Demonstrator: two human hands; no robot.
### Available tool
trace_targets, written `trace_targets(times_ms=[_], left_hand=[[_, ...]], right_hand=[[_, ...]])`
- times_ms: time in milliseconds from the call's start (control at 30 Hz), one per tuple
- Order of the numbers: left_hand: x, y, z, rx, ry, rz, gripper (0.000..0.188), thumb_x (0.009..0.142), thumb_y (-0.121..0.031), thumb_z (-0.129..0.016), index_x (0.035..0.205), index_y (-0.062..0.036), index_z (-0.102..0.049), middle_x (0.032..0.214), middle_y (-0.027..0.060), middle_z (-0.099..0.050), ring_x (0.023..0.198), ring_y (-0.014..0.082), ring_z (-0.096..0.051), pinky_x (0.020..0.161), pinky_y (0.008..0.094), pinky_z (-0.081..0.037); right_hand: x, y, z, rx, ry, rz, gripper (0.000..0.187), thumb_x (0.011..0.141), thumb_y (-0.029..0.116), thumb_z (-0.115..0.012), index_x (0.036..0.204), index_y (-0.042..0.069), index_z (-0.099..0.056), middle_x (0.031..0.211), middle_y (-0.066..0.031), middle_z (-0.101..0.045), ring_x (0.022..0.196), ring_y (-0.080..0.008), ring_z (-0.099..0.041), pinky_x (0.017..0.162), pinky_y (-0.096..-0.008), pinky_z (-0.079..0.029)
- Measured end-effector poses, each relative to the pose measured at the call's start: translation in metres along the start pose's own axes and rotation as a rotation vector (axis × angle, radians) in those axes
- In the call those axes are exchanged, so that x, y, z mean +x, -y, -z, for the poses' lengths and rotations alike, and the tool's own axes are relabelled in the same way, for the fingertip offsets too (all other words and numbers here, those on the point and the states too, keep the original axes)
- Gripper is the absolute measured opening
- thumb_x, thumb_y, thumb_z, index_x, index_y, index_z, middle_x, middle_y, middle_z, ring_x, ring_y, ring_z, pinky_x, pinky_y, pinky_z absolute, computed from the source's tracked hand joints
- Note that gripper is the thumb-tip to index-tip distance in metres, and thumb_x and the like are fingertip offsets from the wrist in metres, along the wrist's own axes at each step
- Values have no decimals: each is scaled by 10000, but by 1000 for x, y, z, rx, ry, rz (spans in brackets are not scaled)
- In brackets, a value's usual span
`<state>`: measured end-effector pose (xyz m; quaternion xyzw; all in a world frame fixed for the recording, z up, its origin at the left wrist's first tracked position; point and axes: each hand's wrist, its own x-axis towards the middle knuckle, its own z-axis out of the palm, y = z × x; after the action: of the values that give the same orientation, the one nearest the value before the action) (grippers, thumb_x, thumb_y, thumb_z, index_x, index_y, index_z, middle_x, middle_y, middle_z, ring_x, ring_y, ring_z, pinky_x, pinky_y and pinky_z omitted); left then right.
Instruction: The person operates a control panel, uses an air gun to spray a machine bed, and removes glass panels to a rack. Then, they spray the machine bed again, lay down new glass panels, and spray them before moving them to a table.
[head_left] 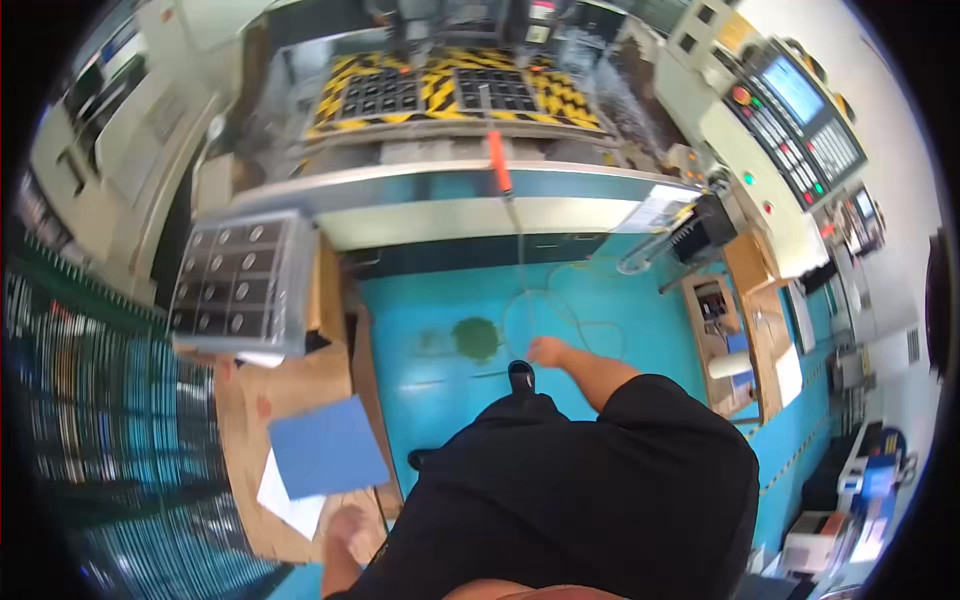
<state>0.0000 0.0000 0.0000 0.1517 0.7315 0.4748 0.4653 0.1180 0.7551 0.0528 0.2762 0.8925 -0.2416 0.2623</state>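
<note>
My left hand (347,521) is low over the near end of a wooden table, close to a white sheet of paper (288,498) and a blue square board (328,447). It is smeared, and its fingers cannot be made out. In front of my body, above the turquoise floor, hangs my right hand (546,351), with no object visible in it. Its fingers are too blurred to read. A grey tray (292,290) of dark square parts with rings stands at the table's far end.
Ahead is a machine bed with yellow-black striped plates (440,84) holding dark parts. An orange-handled air gun (499,162) hangs at its front rail, its hose looping onto the floor. At right are a control panel (800,125) and a wooden cart (765,340); racks (120,420) stand left.
</note>
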Motion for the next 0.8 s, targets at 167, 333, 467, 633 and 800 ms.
trace_targets(times_ms=[167,333,467,633,800], left_hand=[[173,-127,-76,156,218,-109,167,881,-168,-607,976,-34,-635,876,114,-674,823,260,-679,649,386,-559],[291,-242,-181,40,111,15,163,888,-206,-643,957,-59,-644,871,111,-673,796,266,-681,642,388,-550],[355,-297,-241,-67,13,162,166,893,-236,-672,941,-79,-651,868,110,-673,774,270,-683,636,389,-542],[407,-317,-284,-243,-167,397,179,900,-275,-708,922,-104,-661,863,108,-672,747,276,-686,629,391,-532],[434,-345,-344,-9,82,185,173,955,-220,-590,990,-67,-662,911,94,-680,803,258,-683,700,365,-554]], right_hand=[[-74,-203,139,149,-400,-329,369,851,419,-659,1031,107,-739,1074,-164,-711,1035,-347,-662,895,-445,-527],[-173,-355,398,107,-1286,-361,299,882,301,-605,989,31,-674,986,-242,-675,961,-416,-649,850,-503,-520],[-253,-393,588,-399,-1622,-549,536,863,337,-666,1282,18,-567,1324,-174,-582,1231,-400,-539,1004,-538,-450],[-348,-405,707,-801,-1772,-839,675,938,469,-583,1453,58,-439,1526,-143,-421,1427,-412,-338,1148,-560,-284],[-353,-423,724,-846,-1722,-826,681,969,505,-532,1480,73,-411,1523,-132,-445,1456,-409,-297,1180,-562,-213]])
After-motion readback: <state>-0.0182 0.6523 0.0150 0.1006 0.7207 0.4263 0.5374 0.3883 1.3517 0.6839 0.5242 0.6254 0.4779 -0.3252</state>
